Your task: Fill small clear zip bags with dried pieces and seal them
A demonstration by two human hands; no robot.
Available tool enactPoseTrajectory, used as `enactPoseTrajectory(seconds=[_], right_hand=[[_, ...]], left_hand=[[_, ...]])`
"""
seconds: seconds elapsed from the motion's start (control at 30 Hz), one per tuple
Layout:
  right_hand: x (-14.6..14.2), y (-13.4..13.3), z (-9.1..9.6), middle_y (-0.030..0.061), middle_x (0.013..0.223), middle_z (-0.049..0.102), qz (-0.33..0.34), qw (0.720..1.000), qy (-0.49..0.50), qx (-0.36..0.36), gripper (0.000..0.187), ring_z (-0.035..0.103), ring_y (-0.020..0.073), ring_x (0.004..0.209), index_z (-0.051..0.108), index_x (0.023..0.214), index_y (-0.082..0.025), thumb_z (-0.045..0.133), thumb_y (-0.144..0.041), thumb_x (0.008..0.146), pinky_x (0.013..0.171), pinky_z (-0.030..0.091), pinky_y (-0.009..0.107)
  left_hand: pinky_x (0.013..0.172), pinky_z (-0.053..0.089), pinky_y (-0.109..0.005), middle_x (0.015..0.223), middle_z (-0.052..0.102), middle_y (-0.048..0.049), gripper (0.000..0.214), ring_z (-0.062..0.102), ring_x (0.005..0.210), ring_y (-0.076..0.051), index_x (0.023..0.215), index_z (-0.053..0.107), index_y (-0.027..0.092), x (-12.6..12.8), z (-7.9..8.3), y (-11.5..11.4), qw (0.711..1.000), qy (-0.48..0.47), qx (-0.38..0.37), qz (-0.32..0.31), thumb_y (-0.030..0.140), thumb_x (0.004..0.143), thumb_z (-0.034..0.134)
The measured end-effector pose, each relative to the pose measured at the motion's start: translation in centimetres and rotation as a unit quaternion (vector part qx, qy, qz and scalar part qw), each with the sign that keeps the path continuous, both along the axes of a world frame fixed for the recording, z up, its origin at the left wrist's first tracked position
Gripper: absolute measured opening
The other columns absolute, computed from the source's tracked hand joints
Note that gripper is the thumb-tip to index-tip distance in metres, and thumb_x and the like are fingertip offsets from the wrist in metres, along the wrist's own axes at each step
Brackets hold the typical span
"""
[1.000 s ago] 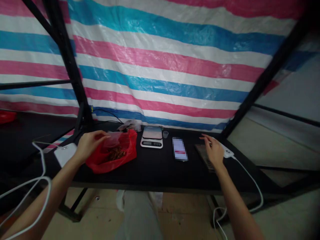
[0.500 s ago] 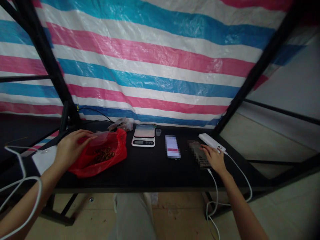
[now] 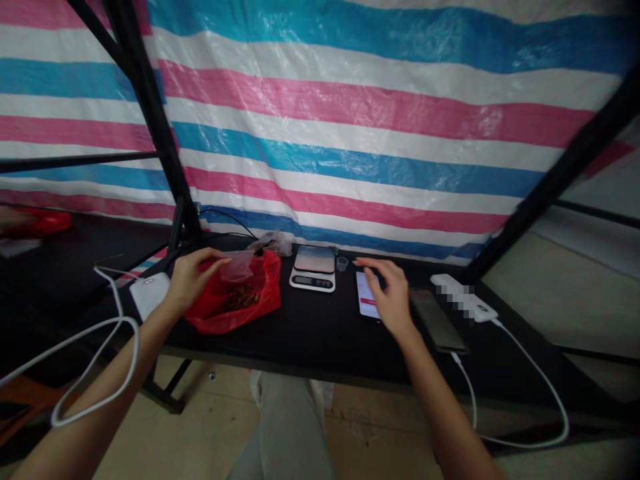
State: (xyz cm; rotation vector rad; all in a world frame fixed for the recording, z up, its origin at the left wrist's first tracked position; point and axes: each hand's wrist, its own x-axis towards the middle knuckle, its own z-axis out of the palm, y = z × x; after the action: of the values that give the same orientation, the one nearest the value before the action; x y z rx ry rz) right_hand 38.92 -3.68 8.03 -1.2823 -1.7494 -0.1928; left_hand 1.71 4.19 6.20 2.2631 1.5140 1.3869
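My left hand (image 3: 193, 277) pinches a small clear plastic bag (image 3: 237, 265) above an open red plastic bag (image 3: 250, 303) with brown bits inside. My right hand (image 3: 389, 293) hovers with fingers spread over a lit phone (image 3: 366, 297) lying flat on the black table (image 3: 310, 340). A small digital scale (image 3: 314, 270) stands between the red bag and the phone. A tiny clear cup (image 3: 342, 263) sits just right of the scale.
A dark phone (image 3: 437, 321) lies right of my hand, and a white power bank (image 3: 463, 298) with a white cable sits beyond it. Another white power bank (image 3: 149, 293) with cable lies far left. Black frame posts and a striped tarp stand behind.
My right hand has moved left from the dark phone and power bank to above the lit phone. My left hand keeps holding the clear bag over the red bag.
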Motion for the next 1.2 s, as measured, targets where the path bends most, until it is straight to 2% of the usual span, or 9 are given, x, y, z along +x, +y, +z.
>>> enactPoseTrajectory(seconds=[0.1, 0.2, 0.33, 0.43, 0.63, 0.9, 1.0, 1.1, 1.2], right_hand=[[-7.2, 2.3, 0.8, 0.0003, 0.103, 0.067, 0.088, 0.996, -0.025, -0.009, 0.025, 0.055, 0.0171, 0.098, 0.057, 0.109, -0.026, 0.045, -0.027, 0.087, 0.088, 0.031, 0.033], [-12.2, 3.9, 0.6, -0.0004, 0.103, 0.067, 0.138, 0.989, -0.038, -0.022, 0.022, 0.054, 0.0157, 0.097, 0.059, 0.106, -0.026, 0.045, -0.026, 0.088, 0.088, 0.028, 0.033], [-16.3, 5.3, -0.1, 0.001, 0.103, 0.066, 0.135, 0.989, -0.042, -0.051, 0.025, 0.051, 0.0181, 0.096, 0.061, 0.103, -0.026, 0.053, -0.039, 0.083, 0.08, 0.028, 0.033], [-18.3, 6.4, -0.3, 0.0008, 0.097, 0.066, 0.12, 0.988, -0.055, -0.083, 0.024, 0.05, 0.0186, 0.093, 0.064, 0.097, -0.027, 0.057, -0.042, 0.079, 0.078, 0.027, 0.033], [-20.5, 8.2, 0.0, 0.0001, 0.093, 0.066, 0.133, 0.979, -0.069, -0.135, 0.016, 0.05, 0.0187, 0.093, 0.068, 0.085, -0.027, 0.059, -0.039, 0.079, 0.078, 0.028, 0.033], [-20.6, 8.7, -0.2, -0.0011, 0.097, 0.067, 0.191, 0.967, -0.025, -0.166, 0.036, 0.054, 0.0171, 0.093, 0.069, 0.091, -0.029, 0.048, -0.057, 0.079, 0.079, 0.03, 0.03], [-21.0, 9.1, -0.6, -0.001, 0.095, 0.069, 0.173, 0.969, -0.052, -0.17, 0.037, 0.055, 0.0186, 0.093, 0.069, 0.089, -0.03, 0.052, -0.059, 0.074, 0.079, 0.03, 0.031], [-21.5, 9.5, -0.8, 0.0, 0.089, 0.07, 0.145, 0.972, -0.072, -0.173, 0.035, 0.055, 0.0189, 0.09, 0.07, 0.084, -0.029, 0.051, -0.057, 0.077, 0.079, 0.029, 0.033], [-21.5, 9.9, -0.8, -0.0009, 0.089, 0.07, 0.151, 0.974, -0.061, -0.16, 0.034, 0.055, 0.0181, 0.09, 0.07, 0.083, -0.03, 0.049, -0.056, 0.079, 0.08, 0.028, 0.033]], left_hand=[[0.072, 0.048, -0.026, 0.079, 0.068, -0.0032, 0.031, 0.062, 0.074, -0.018, 0.078, 0.065, 0.019, 0.2, 0.2, -0.3, 1.0, -0.017, 0.003, 0.0, 0.048, 0.072, 0.056], [0.071, 0.047, -0.025, 0.077, 0.068, -0.0022, 0.027, 0.061, 0.071, -0.016, 0.077, 0.065, 0.019, -0.1, 0.4, -0.6, 0.999, -0.033, 0.024, 0.015, 0.044, 0.074, 0.057], [0.068, 0.047, -0.023, 0.074, 0.067, -0.0015, 0.023, 0.06, 0.068, -0.014, 0.075, 0.066, 0.017, -0.7, 0.5, -0.8, 0.997, -0.074, 0.025, 0.029, 0.039, 0.073, 0.058], [0.066, 0.047, -0.023, 0.073, 0.067, -0.002, 0.023, 0.06, 0.068, -0.014, 0.075, 0.065, 0.015, -1.0, 0.5, -0.8, 0.99, -0.132, 0.016, 0.037, 0.038, 0.071, 0.06], [0.069, 0.048, -0.025, 0.075, 0.066, -0.0029, 0.023, 0.061, 0.07, -0.015, 0.076, 0.064, 0.015, -1.3, 0.4, -0.9, 0.984, -0.178, -0.019, 0.018, 0.037, 0.069, 0.061], [0.068, 0.049, -0.025, 0.076, 0.067, -0.0027, 0.025, 0.061, 0.07, -0.015, 0.077, 0.063, 0.016, -1.8, 0.3, -0.6, 0.978, -0.202, -0.013, 0.051, 0.039, 0.069, 0.062], [0.066, 0.049, -0.025, 0.073, 0.066, -0.0005, 0.025, 0.06, 0.066, -0.014, 0.078, 0.064, 0.015, -1.8, 0.4, -0.5, 0.976, -0.21, -0.007, 0.057, 0.038, 0.068, 0.063], [0.07, 0.05, -0.026, 0.072, 0.067, 0.0004, 0.025, 0.061, 0.066, -0.013, 0.081, 0.065, 0.014, -1.9, 0.7, -0.3, 0.973, -0.221, 0.013, 0.056, 0.035, 0.068, 0.066], [0.072, 0.051, -0.027, 0.072, 0.067, -0.0001, 0.024, 0.062, 0.067, -0.014, 0.08, 0.066, 0.012, -2.2, 1.0, 0.0, 0.967, -0.244, 0.029, 0.063, 0.033, 0.067, 0.067]])
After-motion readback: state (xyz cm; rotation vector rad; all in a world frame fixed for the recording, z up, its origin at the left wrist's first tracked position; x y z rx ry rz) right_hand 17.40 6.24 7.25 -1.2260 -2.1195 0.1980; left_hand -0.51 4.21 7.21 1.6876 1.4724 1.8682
